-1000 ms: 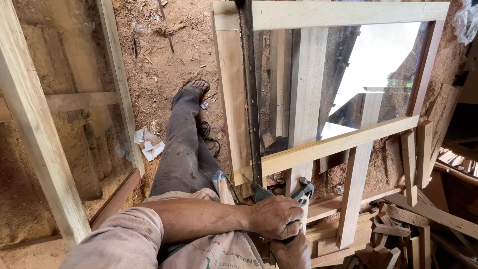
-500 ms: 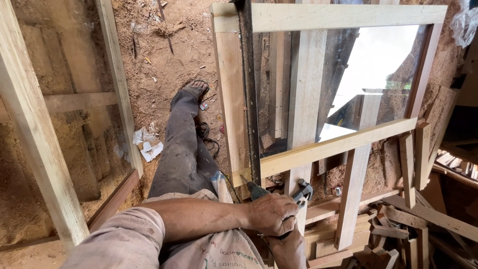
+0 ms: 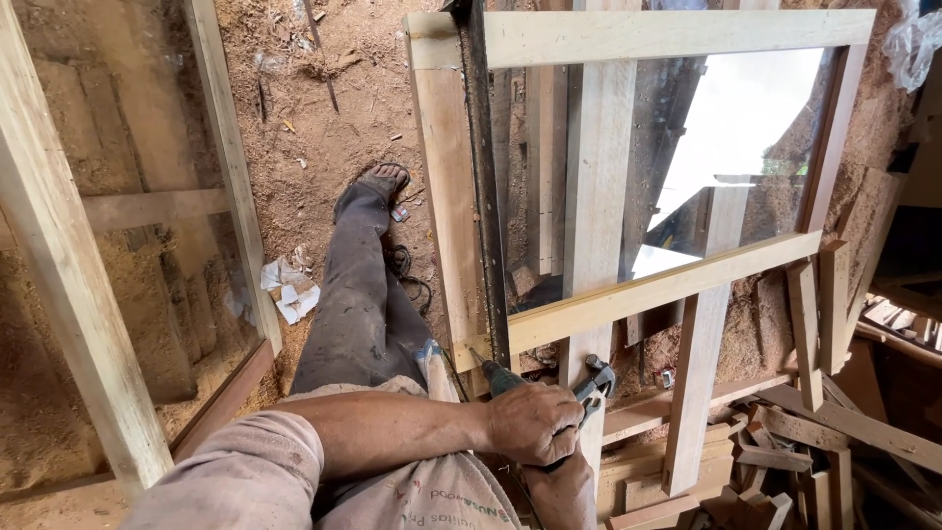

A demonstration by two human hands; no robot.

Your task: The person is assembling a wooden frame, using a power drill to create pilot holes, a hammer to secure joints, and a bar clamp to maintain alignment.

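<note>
Here, in the head view, the person looks down along their own outstretched leg (image 3: 358, 294) to the sawdust-covered dirt floor (image 3: 324, 108). The left hand (image 3: 535, 424) is curled tightly around the body of a power drill (image 3: 549, 388), knuckles up, fingers clenched over the tool. The drill's dark green nose points up and to the left, its tip touching the lower left corner of a glazed wooden frame (image 3: 638, 294), just where the pale lower rail meets the upright side piece. A dark strip (image 3: 486, 186) runs along the inner edge of that left upright, from the top of the frame down to the corner at the drill tip. Only the wrist and heel of the right hand (image 3: 561, 491) show, directly beneath the left hand and partly hidden by it; whether its fingers grip the drill's handle cannot be told. The glass pane (image 3: 746, 128) in the frame reflects bright sky. Under the frame lie pale planks (image 3: 599, 196), and at lower right a heap of offcut wood (image 3: 785, 461). To the left leans another glazed frame (image 3: 88, 294) with thick pale rails. A scrap of crumpled white paper (image 3: 287, 288) lies on the floor beside the leg.
</note>
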